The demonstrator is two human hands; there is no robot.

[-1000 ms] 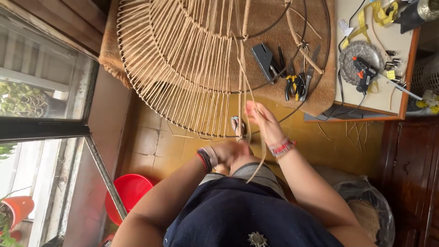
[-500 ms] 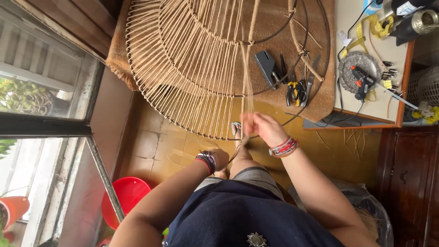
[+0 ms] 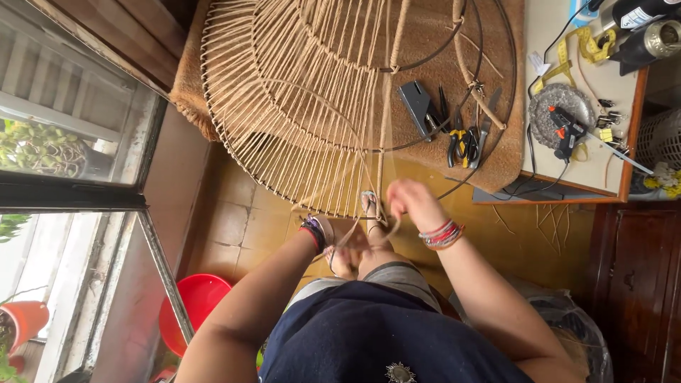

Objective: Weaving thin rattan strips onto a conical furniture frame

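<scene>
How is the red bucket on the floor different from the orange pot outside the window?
The red bucket sits indoors on the tiled floor beside the glass door; the orange pot stands outside behind the glass. The bucket is bright red and looks larger; the pot is duller orange and looks smaller. Both are round and only partly in view.

Right hand [image 3: 411,202] now lower at frame rim [image 3: 355,213], left hand [image 3: 340,248] drawn back.

Counter [image 3: 553,32], light top: black glue gun [image 3: 566,131], yellow tape measure [image 3: 578,50]. Brown mat [image 3: 433,42]: woven frame [image 3: 298,106], pliers [image 3: 461,142]. Tiled floor [image 3: 234,227]: red basin [image 3: 195,305].
</scene>
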